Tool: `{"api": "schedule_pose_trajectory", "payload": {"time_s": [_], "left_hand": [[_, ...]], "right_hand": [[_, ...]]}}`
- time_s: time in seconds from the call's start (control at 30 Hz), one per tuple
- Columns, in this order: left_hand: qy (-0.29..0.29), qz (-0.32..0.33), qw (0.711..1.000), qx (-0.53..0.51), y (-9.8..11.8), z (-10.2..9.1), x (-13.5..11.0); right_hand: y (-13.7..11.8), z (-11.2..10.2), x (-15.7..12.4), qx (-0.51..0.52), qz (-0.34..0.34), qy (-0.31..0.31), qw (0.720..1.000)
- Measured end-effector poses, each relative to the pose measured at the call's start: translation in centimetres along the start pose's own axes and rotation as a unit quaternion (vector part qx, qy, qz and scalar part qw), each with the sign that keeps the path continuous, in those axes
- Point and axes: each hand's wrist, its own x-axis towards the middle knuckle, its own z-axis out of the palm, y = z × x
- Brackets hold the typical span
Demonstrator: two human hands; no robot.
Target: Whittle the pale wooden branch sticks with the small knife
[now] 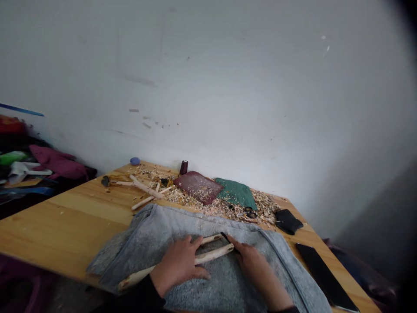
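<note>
A peeled, pale stick (215, 254) lies at a slant over a grey cloth (182, 219). A second pale prong (211, 238) runs beside it; whether the two join is hidden under my left hand. My left hand (179, 263) is closed across the wood, fingers on the far side and thumb on the near side. My right hand (252, 263) is at the right ends of the wood, fingers closed together. A thin black piece (224, 236) shows at its fingertips, touching or very near the far prong's end; its kind is unclear.
Wood shavings (195, 200) cover the table's back, around maroon sandpaper-like (198, 187) and green (236, 192) sheets. Several peeled sticks (146, 188), a thread spool (183, 167), scissors (249, 213), a black pouch-like piece (288, 221) and a phone (325, 276) lie about. A wall (208, 108) stands behind.
</note>
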Motion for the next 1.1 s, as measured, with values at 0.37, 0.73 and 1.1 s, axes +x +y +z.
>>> {"api": "schedule_pose_trajectory", "payload": {"time_s": [0.37,0.73,1.1], "left_hand": [[0.002,0.015,1.0,-0.001,0.0,0.5,-0.3],[0.002,-0.028,0.999,0.017,0.9,0.0,-0.5],[-0.01,0.016,1.0,-0.014,-1.0,0.8,0.5]], "right_hand": [[-1.1,-0.2,0.3,-0.027,-0.003,0.011,1.0],[-1.5,0.3,-0.2,-0.071,0.019,0.021,0.997],[-1.3,-0.1,-1.7,-0.081,0.037,0.004,0.996]]}}
